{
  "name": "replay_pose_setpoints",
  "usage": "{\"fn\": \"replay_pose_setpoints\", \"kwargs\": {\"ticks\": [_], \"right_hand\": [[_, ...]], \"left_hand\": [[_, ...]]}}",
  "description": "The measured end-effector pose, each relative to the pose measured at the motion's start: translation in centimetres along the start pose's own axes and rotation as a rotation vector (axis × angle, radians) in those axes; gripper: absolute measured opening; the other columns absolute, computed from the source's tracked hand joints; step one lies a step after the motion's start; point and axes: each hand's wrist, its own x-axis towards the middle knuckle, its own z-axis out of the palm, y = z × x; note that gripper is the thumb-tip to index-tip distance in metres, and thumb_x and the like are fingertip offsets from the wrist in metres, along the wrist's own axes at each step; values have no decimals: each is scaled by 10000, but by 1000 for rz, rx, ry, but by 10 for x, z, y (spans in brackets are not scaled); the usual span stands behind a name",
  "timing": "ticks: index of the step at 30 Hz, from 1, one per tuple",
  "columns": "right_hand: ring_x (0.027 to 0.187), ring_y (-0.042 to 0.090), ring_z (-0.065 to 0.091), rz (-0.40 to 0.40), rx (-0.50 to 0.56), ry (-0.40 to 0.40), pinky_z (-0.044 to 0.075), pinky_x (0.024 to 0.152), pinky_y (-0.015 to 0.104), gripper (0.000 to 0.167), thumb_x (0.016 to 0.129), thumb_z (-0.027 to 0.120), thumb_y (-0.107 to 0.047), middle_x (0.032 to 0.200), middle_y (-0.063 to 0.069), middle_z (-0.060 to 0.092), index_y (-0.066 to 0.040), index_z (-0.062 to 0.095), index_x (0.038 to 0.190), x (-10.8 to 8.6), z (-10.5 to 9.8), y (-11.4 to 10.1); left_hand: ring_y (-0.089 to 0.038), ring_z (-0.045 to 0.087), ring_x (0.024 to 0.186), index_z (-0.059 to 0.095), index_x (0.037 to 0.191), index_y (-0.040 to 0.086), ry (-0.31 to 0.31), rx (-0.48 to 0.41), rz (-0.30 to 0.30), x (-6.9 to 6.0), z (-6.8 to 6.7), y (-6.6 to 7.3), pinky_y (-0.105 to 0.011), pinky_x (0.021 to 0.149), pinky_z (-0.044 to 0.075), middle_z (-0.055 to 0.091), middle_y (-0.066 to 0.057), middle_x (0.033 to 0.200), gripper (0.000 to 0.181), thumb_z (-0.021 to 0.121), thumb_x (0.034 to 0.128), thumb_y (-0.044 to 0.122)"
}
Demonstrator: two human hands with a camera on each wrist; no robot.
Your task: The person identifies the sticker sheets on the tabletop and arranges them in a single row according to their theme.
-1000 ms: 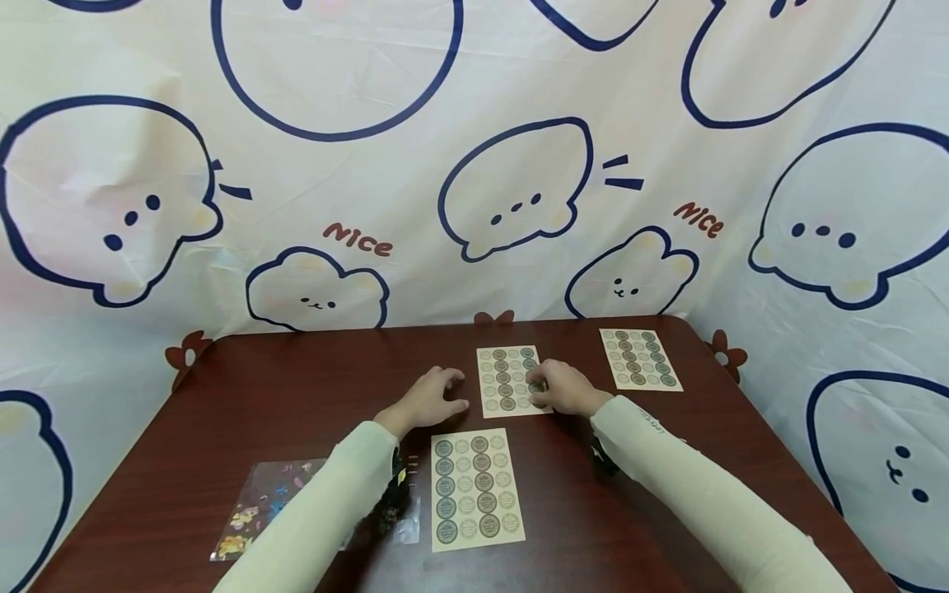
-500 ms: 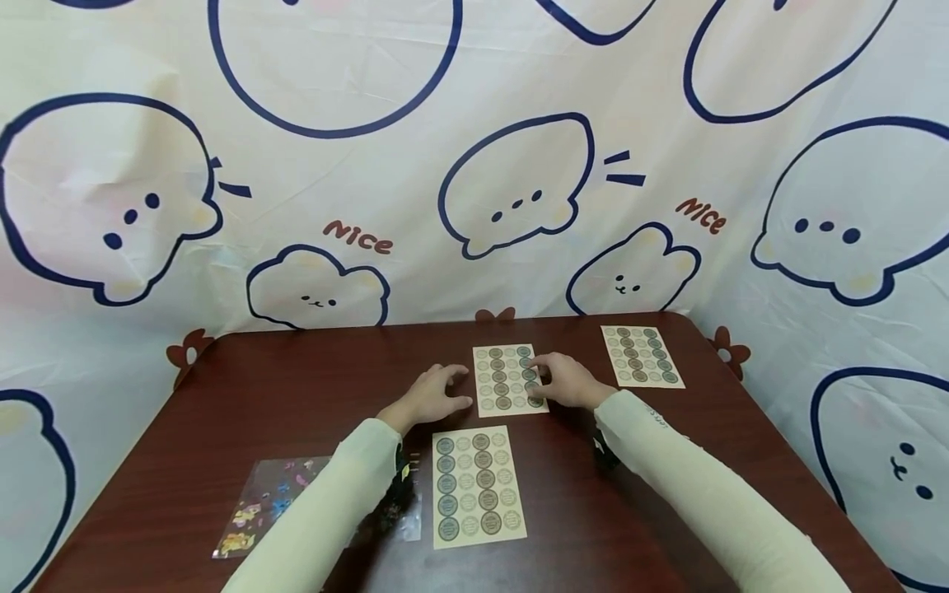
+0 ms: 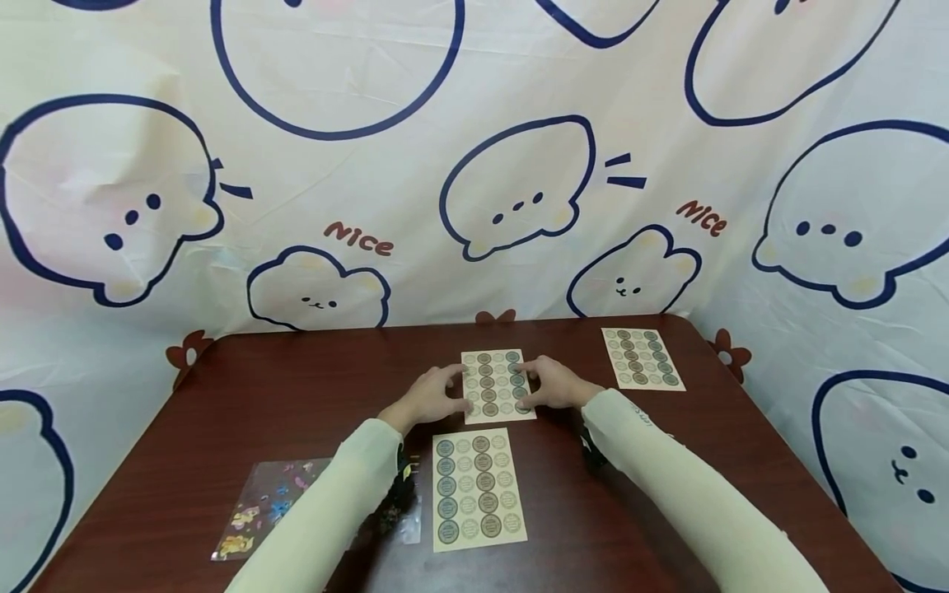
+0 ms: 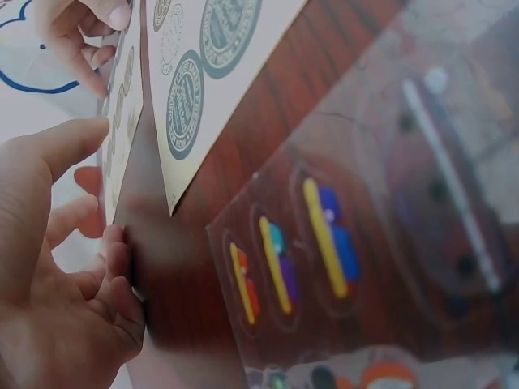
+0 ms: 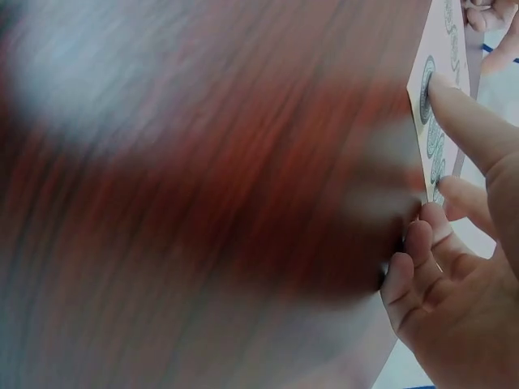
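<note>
A cream sheet of round stickers (image 3: pixel 492 387) lies flat on the table between both hands. My left hand (image 3: pixel 426 399) is at its left edge, thumb and forefinger spread and touching or very near it. From the right, my right hand (image 3: pixel 558 384) rests its thumb and forefinger tips on the sheet's right column. In the right wrist view that thumb (image 5: pixel 466 117) presses on a printed circle, the other fingers curling loosely beside the edge. A second sticker sheet (image 3: pixel 479 489) lies closer to me, just below the first.
A third sticker sheet (image 3: pixel 642 359) lies at the far right of the dark wood table (image 3: pixel 296 387). Clear plastic with colourful stickers (image 3: pixel 255 511) lies at the left, partly under my left sleeve (image 3: pixel 326 502). A cartoon-printed cloth (image 3: pixel 415 198) hangs behind the table.
The middle sticker sheet has slid left and slightly towards me, with my right hand's fingertips on it. My left hand has stayed nearly still, and the sheet now reaches its fingers.
</note>
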Motion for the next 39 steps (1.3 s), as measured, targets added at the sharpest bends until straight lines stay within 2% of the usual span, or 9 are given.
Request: {"fn": "replay_pose_setpoints", "kwargs": {"ticks": [4,7,11,17,26,39], "right_hand": [[910,196,489,-64,41,-8,417,881,328,701,851,829,-236,1047,116,598,-16,536,1448,0,0,-1],[876,196,451,-103,63,-9,383,832,313,672,867,811,-231,1006,115,558,-9,541,1441,-3,0,4],[913,208,419,-66,91,-12,364,852,338,655,878,799,-220,1052,111,510,-45,537,1453,-3,2,8],[964,221,427,-4,100,-17,376,906,364,755,872,809,-213,1103,120,492,-74,451,1522,2,6,6],[907,211,401,10,111,-22,347,858,335,753,859,822,-198,1041,112,490,-75,467,1511,0,2,1],[952,207,446,34,127,-11,385,915,345,721,851,830,-196,1116,118,527,-52,508,1480,2,6,2]], "left_hand": [[-292,551,1096,403,1554,130,-19,-7,2,-2,-2,2,-483,968,490,546,-183,1295,799,782,868,283],[-312,521,1158,371,1572,132,-37,28,2,-1,-1,5,-487,999,475,522,-194,1325,842,792,860,290],[-308,485,1172,386,1568,146,-55,95,-11,0,-1,9,-488,1004,463,502,-188,1340,839,795,857,323],[-256,455,1080,426,1550,161,-72,149,-33,1,-3,9,-453,963,462,506,-154,1286,787,785,876,350],[-254,436,1061,417,1555,162,-77,154,-38,2,-4,10,-446,953,450,499,-152,1282,782,778,885,343],[-245,449,1045,430,1547,161,-76,157,-45,3,-2,9,-441,942,459,510,-136,1250,772,782,884,340]]}}
